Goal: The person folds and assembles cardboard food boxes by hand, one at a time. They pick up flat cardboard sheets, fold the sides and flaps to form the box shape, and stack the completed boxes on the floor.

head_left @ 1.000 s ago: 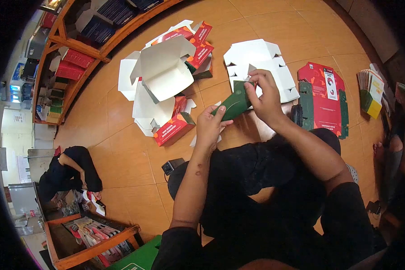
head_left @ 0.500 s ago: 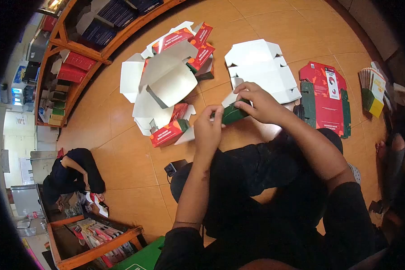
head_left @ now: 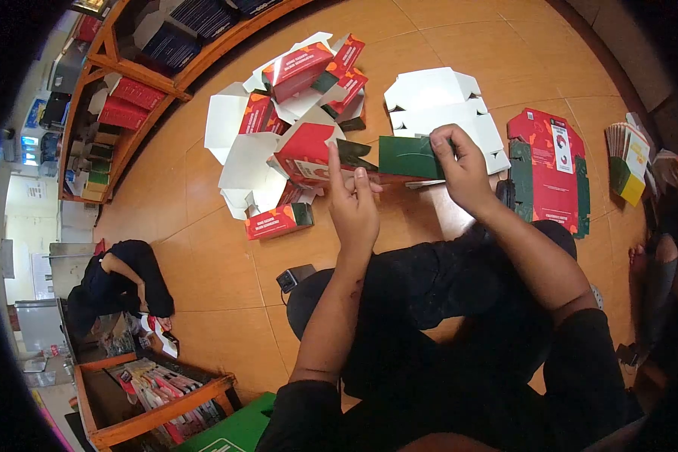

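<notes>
A partly folded carton (head_left: 410, 157), with a green side flap and a red printed face, is up between my hands. My right hand (head_left: 463, 169) pinches the far right end of its green flap. My left hand (head_left: 352, 200) lies against the carton's left part, index finger stretched up and the other fingers apart. Just beyond my left hand is a heap of folded red and white boxes (head_left: 300, 69). Flat cartons lie white side up (head_left: 448, 113) beyond my right hand. To the right, another flat carton (head_left: 551, 177) shows its red face and green edges.
Wooden shelves (head_left: 139, 75) with boxes stand at the upper left. A person (head_left: 132, 279) crouches at the left near a wooden crate (head_left: 158, 418). A small black device (head_left: 295, 279) is by my left knee. Yellow and green packs (head_left: 629, 162) lie far right.
The held carton has turned from its white inside to its red and green outside. My right hand has moved right with the green flap, and my left hand's fingers have spread.
</notes>
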Motion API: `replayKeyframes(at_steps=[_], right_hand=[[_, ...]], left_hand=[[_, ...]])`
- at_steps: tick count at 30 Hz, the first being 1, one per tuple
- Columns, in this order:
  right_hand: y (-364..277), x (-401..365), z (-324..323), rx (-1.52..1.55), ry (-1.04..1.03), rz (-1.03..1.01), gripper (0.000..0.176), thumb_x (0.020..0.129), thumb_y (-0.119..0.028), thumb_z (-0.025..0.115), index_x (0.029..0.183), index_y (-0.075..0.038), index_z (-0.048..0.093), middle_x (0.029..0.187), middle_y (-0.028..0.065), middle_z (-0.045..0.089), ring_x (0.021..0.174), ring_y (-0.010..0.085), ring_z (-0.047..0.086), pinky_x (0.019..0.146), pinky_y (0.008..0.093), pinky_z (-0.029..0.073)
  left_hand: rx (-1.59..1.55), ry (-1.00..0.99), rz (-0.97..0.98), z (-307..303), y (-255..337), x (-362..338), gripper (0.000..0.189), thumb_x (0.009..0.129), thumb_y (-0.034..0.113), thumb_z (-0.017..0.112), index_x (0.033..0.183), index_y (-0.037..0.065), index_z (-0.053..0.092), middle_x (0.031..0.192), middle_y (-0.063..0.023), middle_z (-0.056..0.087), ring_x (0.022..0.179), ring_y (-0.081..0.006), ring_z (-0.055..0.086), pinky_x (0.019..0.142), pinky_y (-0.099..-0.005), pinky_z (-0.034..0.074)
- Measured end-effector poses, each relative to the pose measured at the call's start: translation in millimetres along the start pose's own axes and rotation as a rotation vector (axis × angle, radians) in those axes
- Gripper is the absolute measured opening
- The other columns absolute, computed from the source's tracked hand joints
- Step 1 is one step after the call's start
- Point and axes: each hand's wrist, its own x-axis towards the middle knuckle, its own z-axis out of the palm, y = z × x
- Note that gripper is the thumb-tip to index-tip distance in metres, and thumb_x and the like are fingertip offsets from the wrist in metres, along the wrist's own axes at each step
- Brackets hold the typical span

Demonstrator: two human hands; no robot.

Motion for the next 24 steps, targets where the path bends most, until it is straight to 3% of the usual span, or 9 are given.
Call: replayKeyframes(at_steps=[3, 5, 6, 9, 13, 16, 20, 21, 24], right_hand=[[-14, 3, -8, 0.028, -0.032, -0.097, 0.019, 0.097, -0.016, 0.057, 0.088, 0.001, 0.058, 0.088, 0.0096, 0.060, 0.085, 0.0193, 0.056, 0.080, 0.0315, 0.045], [-26, 4, -15, -0.098, -0.141, -0.266, 0.015, 0.093, -0.014, 0.060, 0.086, -0.001, 0.058, 0.087, 0.0103, 0.059, 0.085, 0.0246, 0.056, 0.081, 0.0342, 0.044], [-29, 3, -16, -0.100, -0.139, -0.264, 0.015, 0.093, -0.014, 0.060, 0.086, -0.001, 0.058, 0.087, 0.0103, 0.059, 0.085, 0.0246, 0.056, 0.081, 0.0342, 0.044], [-35, -2, -14, -0.230, -0.258, -0.249, 0.015, 0.089, -0.016, 0.064, 0.085, -0.003, 0.059, 0.085, 0.0125, 0.058, 0.089, 0.0310, 0.054, 0.084, 0.0387, 0.040], [-37, -3, -12, -0.274, -0.287, -0.207, 0.015, 0.089, -0.016, 0.064, 0.085, -0.003, 0.058, 0.086, 0.0124, 0.058, 0.089, 0.0309, 0.055, 0.085, 0.0392, 0.040], [-34, -6, -10, -0.308, -0.296, -0.210, 0.015, 0.089, -0.016, 0.063, 0.085, -0.003, 0.058, 0.086, 0.0117, 0.057, 0.089, 0.0308, 0.055, 0.086, 0.0389, 0.039], [-27, -9, -9, -0.250, -0.234, -0.235, 0.013, 0.089, -0.014, 0.063, 0.085, -0.003, 0.057, 0.086, 0.0106, 0.057, 0.090, 0.0303, 0.055, 0.088, 0.0390, 0.039], [-26, -8, -9, -0.243, -0.239, -0.251, 0.013, 0.089, -0.014, 0.063, 0.085, -0.004, 0.057, 0.086, 0.0104, 0.056, 0.090, 0.0300, 0.055, 0.088, 0.0391, 0.038], [-27, -5, -11, -0.262, -0.310, -0.306, 0.012, 0.088, -0.014, 0.063, 0.085, -0.004, 0.057, 0.086, 0.0101, 0.056, 0.089, 0.0293, 0.054, 0.089, 0.0391, 0.038]], left_hand=[[-0.038, 0.042, -0.039, -3, -3, 2, 0.051, 0.104, 0.017, 0.047, 0.150, 0.006, 0.028, 0.079, -0.0015, 0.057, 0.067, -0.0049, 0.056, 0.058, -0.0203, 0.043], [-0.147, -0.057, -0.078, -10, -8, 1, 0.035, 0.101, 0.019, 0.053, 0.133, 0.003, 0.047, 0.077, -0.0010, 0.057, 0.066, -0.0075, 0.056, 0.058, -0.0237, 0.044], [-0.147, -0.060, -0.079, -12, -5, -1, 0.035, 0.101, 0.019, 0.053, 0.133, 0.003, 0.047, 0.077, -0.0010, 0.057, 0.066, -0.0075, 0.056, 0.058, -0.0237, 0.044], [0.417, -0.066, 0.329, -10, 15, -8, 0.020, 0.095, 0.020, 0.064, 0.100, 0.000, 0.063, 0.067, -0.0010, 0.053, 0.059, -0.0110, 0.045, 0.056, -0.0281, 0.041], [0.276, 0.170, 0.130, 1, 10, -8, 0.020, 0.093, 0.020, 0.066, 0.099, 0.001, 0.064, 0.063, -0.0006, 0.048, 0.059, -0.0098, 0.043, 0.055, -0.0276, 0.038], [0.337, 0.168, 0.133, -2, 12, -3, 0.021, 0.092, 0.022, 0.068, 0.097, 0.001, 0.066, 0.061, -0.0004, 0.046, 0.057, -0.0096, 0.043, 0.053, -0.0278, 0.038], [0.349, -0.015, 0.297, -8, 3, -2, 0.022, 0.089, 0.020, 0.071, 0.100, 0.002, 0.068, 0.061, -0.0031, 0.052, 0.055, -0.0107, 0.046, 0.054, -0.0267, 0.040], [0.387, -0.059, 0.317, -9, 2, -2, 0.027, 0.087, 0.026, 0.072, 0.099, 0.003, 0.068, 0.061, -0.0080, 0.053, 0.054, -0.0202, 0.052, 0.053, -0.0337, 0.041], [0.404, -0.111, 0.284, -7, 0, -4, 0.028, 0.087, 0.027, 0.072, 0.099, 0.002, 0.068, 0.065, -0.0096, 0.057, 0.057, -0.0223, 0.055, 0.055, -0.0349, 0.043]])
